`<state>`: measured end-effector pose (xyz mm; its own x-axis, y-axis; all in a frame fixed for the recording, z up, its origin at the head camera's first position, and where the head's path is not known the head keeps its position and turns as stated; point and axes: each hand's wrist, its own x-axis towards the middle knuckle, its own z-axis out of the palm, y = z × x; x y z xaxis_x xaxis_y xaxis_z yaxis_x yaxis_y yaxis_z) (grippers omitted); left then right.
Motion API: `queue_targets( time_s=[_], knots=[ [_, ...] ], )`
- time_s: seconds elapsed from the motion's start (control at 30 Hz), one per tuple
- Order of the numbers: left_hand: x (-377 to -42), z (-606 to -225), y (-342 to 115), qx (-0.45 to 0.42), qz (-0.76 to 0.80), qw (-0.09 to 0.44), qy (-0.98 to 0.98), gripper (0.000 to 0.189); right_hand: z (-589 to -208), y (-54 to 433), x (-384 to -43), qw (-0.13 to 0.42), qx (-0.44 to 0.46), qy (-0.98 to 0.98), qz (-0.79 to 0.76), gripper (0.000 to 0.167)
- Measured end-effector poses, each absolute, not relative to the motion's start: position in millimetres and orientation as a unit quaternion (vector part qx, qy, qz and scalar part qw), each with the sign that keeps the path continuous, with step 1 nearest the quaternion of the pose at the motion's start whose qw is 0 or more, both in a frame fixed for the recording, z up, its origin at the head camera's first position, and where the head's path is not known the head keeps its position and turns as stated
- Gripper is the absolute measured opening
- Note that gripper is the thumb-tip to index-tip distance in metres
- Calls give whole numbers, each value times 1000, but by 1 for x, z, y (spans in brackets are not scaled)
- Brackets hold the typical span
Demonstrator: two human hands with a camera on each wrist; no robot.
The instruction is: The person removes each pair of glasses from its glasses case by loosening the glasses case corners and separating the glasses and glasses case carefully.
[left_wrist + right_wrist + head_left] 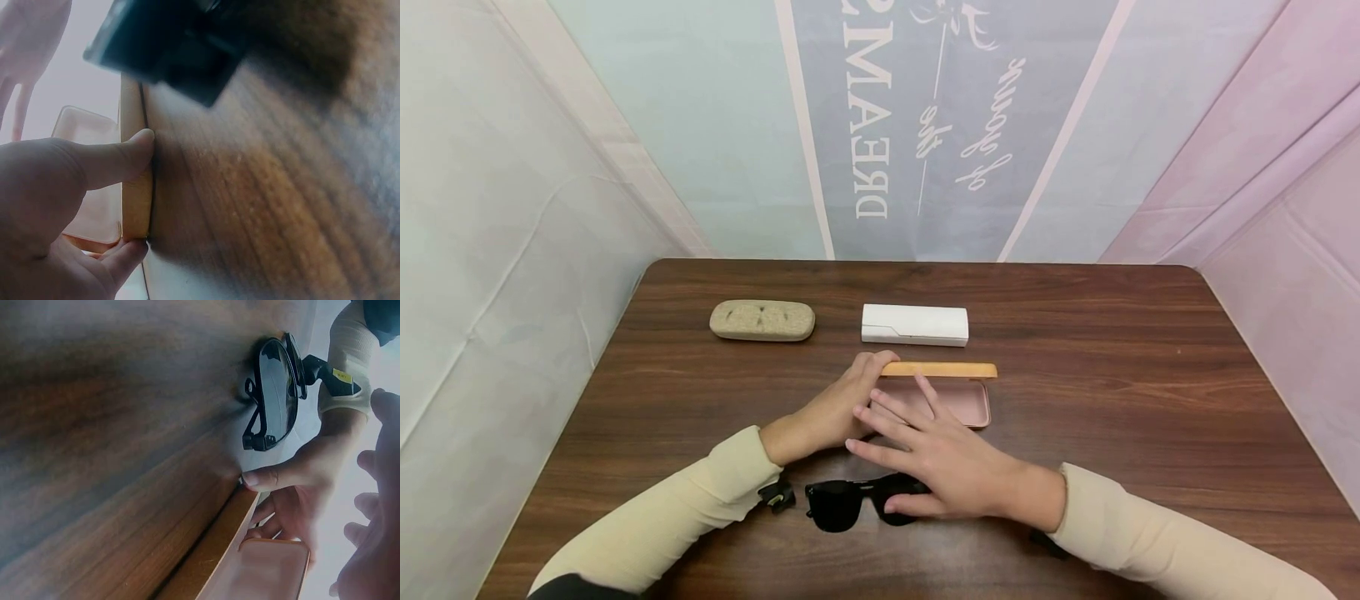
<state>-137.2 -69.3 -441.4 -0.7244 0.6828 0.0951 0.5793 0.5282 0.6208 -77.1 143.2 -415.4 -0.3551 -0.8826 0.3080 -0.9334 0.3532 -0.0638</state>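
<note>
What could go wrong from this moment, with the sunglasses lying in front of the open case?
The right hand hangs partly over the sunglasses, so a low movement might knock or smudge them. The left hand grips one end of the open case; if the raised lid swung down, it could pinch the fingers there.

Fabric-draped booth (741,125) around wooden table (1112,375)

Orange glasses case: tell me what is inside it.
The orange glasses case shows only pinkish lining at its right end. The right hand and left hand partly cover the rest, so what lies behind them cannot be seen.
</note>
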Motion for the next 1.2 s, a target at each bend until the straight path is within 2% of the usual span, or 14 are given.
queue_targets(
  time_s=[0.17, 0.37, 0.6, 0.77, 0.87, 1.0, 1.2],
  knots=[
    [-137, -442, -69, 387, 322, 52, 862, 76, -413, 147, -81, 117, 544, -823, 115, 83],
    [-138, -444, -69, 392, 305, 39, 867, 64, -410, 151, -86, 115, 522, -839, 102, 84],
    [-137, -441, -71, 379, 308, 72, 870, 92, -409, 157, -89, 100, 494, -857, 110, 88],
    [-137, -439, -71, 359, 305, 88, 878, 99, -406, 163, -93, 95, 475, -868, 110, 90],
    [-137, -439, -71, 354, 302, 91, 880, 99, -405, 166, -95, 85, 463, -875, 113, 88],
    [-137, -440, -70, 355, 300, 92, 881, 97, -403, 171, -99, 83, 447, -883, 117, 75],
    [-137, -440, -70, 352, 299, 91, 882, 98, -401, 177, -103, 90, 432, -889, 125, 73]
  ],
)
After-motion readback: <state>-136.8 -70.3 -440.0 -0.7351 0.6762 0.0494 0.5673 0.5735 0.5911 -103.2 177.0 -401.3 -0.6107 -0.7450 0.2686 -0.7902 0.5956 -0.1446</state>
